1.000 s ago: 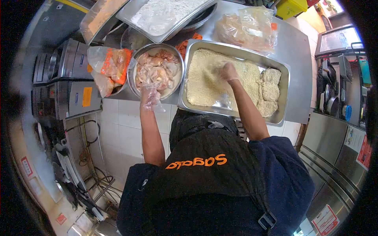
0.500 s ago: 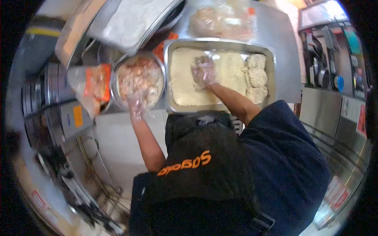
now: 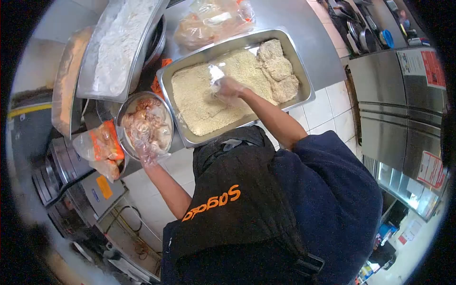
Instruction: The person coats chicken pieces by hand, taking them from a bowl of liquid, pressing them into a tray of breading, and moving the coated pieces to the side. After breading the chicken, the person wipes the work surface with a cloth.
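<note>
My left hand [image 3: 148, 151], in a clear plastic glove, reaches into a round metal bowl [image 3: 168, 134] of wet raw chicken pieces [image 3: 146, 114]. Its fingers are down among the pieces and mostly hidden by them and the loose plastic. My right hand [image 3: 228, 90], gloved the same way, is low over pale breadcrumbs [image 3: 197, 102] in a deep rectangular metal tray [image 3: 304, 76]. Its fingers are loosely bent, fingertips at the crumbs, no piece of chicken showing in them. Several crumb-coated pieces [image 3: 276, 69] lie along the tray's right end.
A pan of white flour [image 3: 121, 42] stands at the upper left, beside a container of orange-tinted powder [image 3: 71, 78]. Bags of food lie behind the tray [image 3: 213, 23] and left of the bowl, the latter an orange-marked bag [image 3: 104, 145]. Steel cabinets [image 3: 384, 104] stand at right.
The view has turned, so the tray and bowl now appear tilted and further left. My right hand has gone from lying spread on the crumbs to bent fingers; the left stays in the bowl.
</note>
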Action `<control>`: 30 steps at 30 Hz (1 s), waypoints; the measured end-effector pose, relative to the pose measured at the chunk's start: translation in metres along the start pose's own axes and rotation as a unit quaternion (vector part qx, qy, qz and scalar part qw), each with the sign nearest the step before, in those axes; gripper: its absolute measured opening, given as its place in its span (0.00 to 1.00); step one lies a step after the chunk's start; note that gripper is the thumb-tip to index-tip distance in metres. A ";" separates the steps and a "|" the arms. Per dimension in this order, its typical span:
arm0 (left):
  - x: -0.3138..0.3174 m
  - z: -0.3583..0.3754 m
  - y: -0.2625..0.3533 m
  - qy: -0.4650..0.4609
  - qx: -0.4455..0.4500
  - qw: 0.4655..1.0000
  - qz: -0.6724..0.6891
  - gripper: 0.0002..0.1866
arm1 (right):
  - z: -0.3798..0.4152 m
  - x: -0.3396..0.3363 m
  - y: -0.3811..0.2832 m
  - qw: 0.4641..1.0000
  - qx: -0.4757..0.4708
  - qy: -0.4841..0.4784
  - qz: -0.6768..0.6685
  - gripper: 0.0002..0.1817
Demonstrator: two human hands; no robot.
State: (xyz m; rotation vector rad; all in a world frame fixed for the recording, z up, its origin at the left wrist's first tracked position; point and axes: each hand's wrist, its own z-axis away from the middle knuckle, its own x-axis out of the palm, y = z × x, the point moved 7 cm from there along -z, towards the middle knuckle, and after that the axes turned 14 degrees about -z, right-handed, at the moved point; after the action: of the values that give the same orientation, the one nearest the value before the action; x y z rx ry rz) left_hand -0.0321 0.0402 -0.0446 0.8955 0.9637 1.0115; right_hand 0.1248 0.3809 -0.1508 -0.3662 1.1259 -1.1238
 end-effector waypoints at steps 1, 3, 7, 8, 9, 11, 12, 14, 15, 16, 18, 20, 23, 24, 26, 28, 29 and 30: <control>-0.002 0.000 0.001 0.002 0.001 1.000 -0.002 0.24 | 0.011 -0.006 -0.001 1.000 0.001 0.004 -0.002 0.30; -0.002 0.000 -0.001 0.002 0.001 1.000 -0.006 0.24 | 0.052 -0.038 -0.029 0.994 -0.060 0.033 -0.080 0.29; -0.003 -0.004 0.001 0.008 0.010 1.000 -0.008 0.23 | 0.088 -0.086 -0.031 0.981 -0.084 0.098 -0.146 0.26; -0.003 -0.004 0.001 0.010 0.012 1.000 -0.008 0.23 | 0.089 -0.104 -0.013 0.953 -0.077 0.183 -0.228 0.25; -0.004 -0.005 0.000 0.010 0.013 1.000 -0.007 0.23 | 0.090 -0.121 0.010 0.912 -0.070 0.265 -0.306 0.23; 0.000 -0.005 0.000 0.007 0.013 1.000 -0.003 0.23 | 0.077 -0.146 0.053 0.832 -0.038 0.240 -0.498 0.20; -0.001 -0.003 -0.001 0.009 0.014 1.000 -0.003 0.23 | 0.075 -0.157 0.063 0.797 -0.027 0.231 -0.557 0.19; -0.009 -0.002 0.001 0.022 0.021 1.000 -0.004 0.23 | 0.089 -0.193 0.066 0.838 -0.105 0.369 -0.388 0.17; -0.009 -0.004 0.001 0.025 0.021 0.999 -0.002 0.23 | 0.084 -0.199 0.078 0.838 -0.108 0.369 -0.386 0.17; -0.008 -0.005 0.000 0.024 0.019 1.000 -0.002 0.23 | 0.076 -0.203 0.103 0.809 -0.121 0.384 -0.428 0.16; -0.010 -0.005 -0.001 0.028 0.019 0.999 0.000 0.23 | 0.080 -0.227 0.120 0.878 -0.014 0.428 -0.214 0.17; -0.013 -0.006 -0.002 0.034 0.020 0.999 0.001 0.23 | 0.099 -0.236 0.113 0.878 0.051 0.454 -0.145 0.16; -0.021 -0.003 -0.006 0.044 0.018 0.999 -0.002 0.23 | 0.109 -0.235 0.102 0.867 0.071 0.494 -0.012 0.17; -0.023 -0.002 -0.006 0.050 0.018 0.999 -0.002 0.23 | 0.121 -0.229 0.076 0.862 0.065 0.502 0.039 0.17; -0.029 -0.001 -0.007 0.058 0.018 0.998 -0.004 0.23 | 0.111 -0.209 0.046 0.860 0.050 0.500 0.088 0.17; -0.034 0.000 -0.008 0.066 0.019 0.998 -0.006 0.23 | 0.067 -0.158 0.043 0.935 0.092 0.343 0.019 0.20; -0.036 0.000 -0.009 0.069 0.021 0.997 -0.008 0.23 | 0.058 -0.130 0.033 0.946 0.081 0.309 0.055 0.21; -0.038 0.000 -0.011 0.072 0.022 0.997 -0.008 0.23 | 0.046 -0.100 0.025 0.954 0.069 0.276 0.091 0.23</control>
State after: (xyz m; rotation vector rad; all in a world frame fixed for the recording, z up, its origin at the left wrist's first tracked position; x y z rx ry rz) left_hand -0.0379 0.0007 -0.0458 0.8585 1.1164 1.0562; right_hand 0.1773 0.4639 -0.0961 0.1779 1.5227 -1.1628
